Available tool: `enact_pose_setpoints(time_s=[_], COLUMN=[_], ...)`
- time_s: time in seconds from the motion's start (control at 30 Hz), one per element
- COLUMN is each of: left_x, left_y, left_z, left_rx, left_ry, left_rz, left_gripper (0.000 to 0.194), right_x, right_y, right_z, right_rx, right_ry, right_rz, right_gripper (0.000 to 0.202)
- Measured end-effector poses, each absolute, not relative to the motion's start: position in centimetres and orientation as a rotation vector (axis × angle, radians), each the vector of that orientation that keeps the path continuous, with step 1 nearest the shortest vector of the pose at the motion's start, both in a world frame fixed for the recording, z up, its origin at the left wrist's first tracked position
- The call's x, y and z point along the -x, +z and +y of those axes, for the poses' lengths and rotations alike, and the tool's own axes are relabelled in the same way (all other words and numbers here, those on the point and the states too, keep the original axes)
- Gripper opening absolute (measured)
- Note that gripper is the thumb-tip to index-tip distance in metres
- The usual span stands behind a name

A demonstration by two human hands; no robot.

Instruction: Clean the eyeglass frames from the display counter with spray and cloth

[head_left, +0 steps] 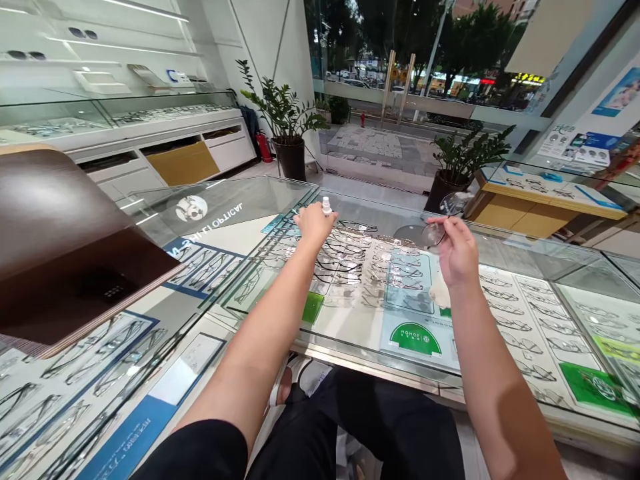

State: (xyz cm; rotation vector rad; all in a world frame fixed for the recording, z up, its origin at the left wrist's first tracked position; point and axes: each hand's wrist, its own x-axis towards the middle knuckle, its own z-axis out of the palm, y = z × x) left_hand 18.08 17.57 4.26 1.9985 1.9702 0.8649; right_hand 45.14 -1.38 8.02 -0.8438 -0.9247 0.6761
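Observation:
My left hand is closed around a small white bottle whose top sticks up past the fingers, above the far part of the glass display case. To the right, my right hand pinches a pair of thin-framed glasses between thumb and fingers, held up over the case. Between and below the hands, rows of eyeglasses show at the case.
A brown chair back juts in at the left. More display cases with glasses extend right and left. Potted plants and a wooden display table stand beyond the case, before a large window.

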Motion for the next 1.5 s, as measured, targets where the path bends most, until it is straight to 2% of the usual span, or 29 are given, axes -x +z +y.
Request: enact_pose_setpoints(time_s=[0.07,0.17,0.2,0.23,0.3,0.4,0.43,0.5,0.73,0.87,0.97,1.13,1.3,1.43,1.5], left_x=[-18.4,-19.3,-19.8,-20.4,-22.4,-26.4,-27.9,-30.5,-34.8,-34.1,-32.5,-28.8,-26.1,-25.3,-25.2], left_y=[4.5,5.4,5.9,6.5,7.5,8.1,7.9,7.1,4.2,5.4,7.4,9.8,10.2,9.4,9.0], left_z=[17.0,15.3,14.4,13.3,10.4,5.0,3.3,0.4,-1.3,0.0,1.3,4.6,7.8,8.8,8.9], left_rx=[-1.961,-1.914,-1.940,-2.003,-2.249,-2.756,-2.899,-3.085,-3.250,-3.087,-2.811,-2.032,-1.533,-1.227,-1.089], left_ry=[0.926,1.241,1.349,1.414,1.350,0.837,0.611,0.393,0.322,0.418,0.662,1.068,1.133,1.131,1.071], left_rz=[1.999,2.045,2.015,1.947,1.683,1.001,0.732,0.443,0.128,0.405,0.648,0.645,0.701,0.723,0.684], left_gripper=[0.048,0.076,0.078,0.072,0.050,0.025,0.022,0.021,0.015,0.017,0.019,0.018,0.015,0.044,0.050], right_x=[-47.3,-50.4,-51.2,-51.8,-52.5,-52.8,-52.8,-52.8,-52.6,-52.4,-52.0,-50.9,-49.5,-47.9,-46.8], right_y=[8.8,9.4,9.4,9.4,9.1,8.7,8.6,8.5,8.1,8.2,8.5,8.5,7.8,7.4,7.3], right_z=[-1.6,-2.0,-2.1,-2.1,-2.0,-1.7,-1.6,-1.4,-1.0,-1.0,-1.1,-1.3,-1.0,-0.9,-1.0], right_rx=[0.835,0.817,0.814,0.815,0.834,0.879,0.889,0.891,0.888,0.892,0.883,0.859,0.912,0.949,0.961], right_ry=[0.536,0.405,0.386,0.375,0.369,0.369,0.369,0.371,0.423,0.428,0.433,0.457,0.494,0.526,0.546], right_rz=[-0.882,-0.791,-0.770,-0.754,-0.735,-0.700,-0.690,-0.684,-0.698,-0.693,-0.695,-0.697,-0.764,-0.828,-0.862], right_gripper=[0.016,0.017,0.018,0.019,0.022,0.026,0.026,0.026,0.028,0.025,0.023,0.024,0.026,0.026,0.025])
